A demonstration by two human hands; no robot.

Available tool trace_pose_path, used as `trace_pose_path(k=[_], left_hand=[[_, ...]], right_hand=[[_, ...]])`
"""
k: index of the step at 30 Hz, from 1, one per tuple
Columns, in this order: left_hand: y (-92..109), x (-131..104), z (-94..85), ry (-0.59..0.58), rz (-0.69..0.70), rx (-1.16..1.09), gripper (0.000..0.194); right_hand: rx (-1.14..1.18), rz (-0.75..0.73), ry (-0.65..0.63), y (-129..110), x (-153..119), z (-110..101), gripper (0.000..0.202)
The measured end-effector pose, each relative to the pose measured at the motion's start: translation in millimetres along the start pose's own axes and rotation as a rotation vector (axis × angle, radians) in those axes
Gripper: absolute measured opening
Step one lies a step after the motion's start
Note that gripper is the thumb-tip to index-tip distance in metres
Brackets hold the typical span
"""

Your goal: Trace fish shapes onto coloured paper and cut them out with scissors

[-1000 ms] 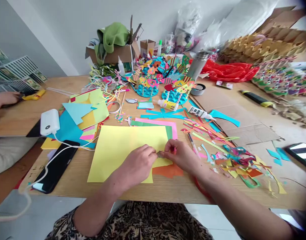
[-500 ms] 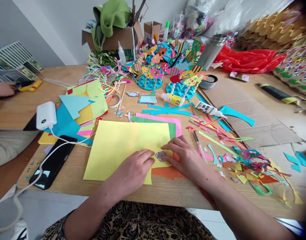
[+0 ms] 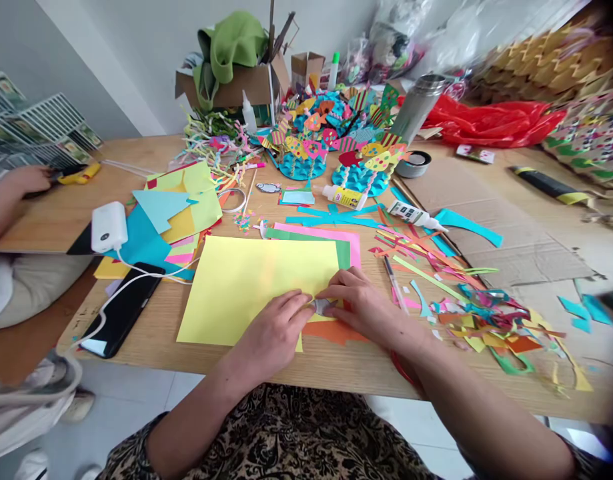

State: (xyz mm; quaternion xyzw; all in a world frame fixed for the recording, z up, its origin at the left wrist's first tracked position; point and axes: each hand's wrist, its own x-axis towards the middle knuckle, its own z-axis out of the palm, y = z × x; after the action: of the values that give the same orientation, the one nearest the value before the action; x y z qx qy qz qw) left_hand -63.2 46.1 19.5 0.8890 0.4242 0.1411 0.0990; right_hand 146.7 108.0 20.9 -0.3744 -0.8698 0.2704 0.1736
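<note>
A small grey paper fish cutout (image 3: 322, 306) lies on the lower right part of a yellow paper sheet (image 3: 256, 273). My left hand (image 3: 276, 327) is closed at the sheet's cut lower edge, its fingertips pressed on the yellow paper beside the fish. From the other side, the thumb and fingers of my right hand (image 3: 356, 300) close around the fish and partly cover it. Orange paper (image 3: 331, 331) shows below the hands. Green paper (image 3: 343, 257) and pink paper (image 3: 355, 245) stick out from under the yellow sheet.
Paper scraps (image 3: 501, 320) and a pen (image 3: 395, 283) lie to the right. Glue bottles (image 3: 346, 197) and fish decorations on blue bases (image 3: 301, 167) stand behind. A phone (image 3: 123, 313) and a cabled power bank (image 3: 109, 227) sit left, near another person's hand (image 3: 29, 180).
My hands have drawn slightly closer together over the fish, covering more of it. The camera view has shifted a little, moving the scene on the left to the right.
</note>
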Motion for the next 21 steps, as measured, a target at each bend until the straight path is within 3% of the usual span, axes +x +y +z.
trace_pose_path(k=[5, 12, 21], left_hand=[[5.9, -2.7, 5.7, -0.010, 0.000, 0.033, 0.045], [9.1, -3.7, 9.0, -0.011, -0.028, 0.059, 0.043], [10.8, -5.9, 11.8, 0.013, -0.021, 0.095, 0.044]], right_hand=[[0.009, -0.030, 0.011, 1.0, -0.2, -1.0, 0.025], [-0.029, 0.071, 0.199, 11.8, -0.6, -22.8, 0.018], [-0.030, 0.045, 0.141, 1.1, -18.2, -46.1, 0.020]])
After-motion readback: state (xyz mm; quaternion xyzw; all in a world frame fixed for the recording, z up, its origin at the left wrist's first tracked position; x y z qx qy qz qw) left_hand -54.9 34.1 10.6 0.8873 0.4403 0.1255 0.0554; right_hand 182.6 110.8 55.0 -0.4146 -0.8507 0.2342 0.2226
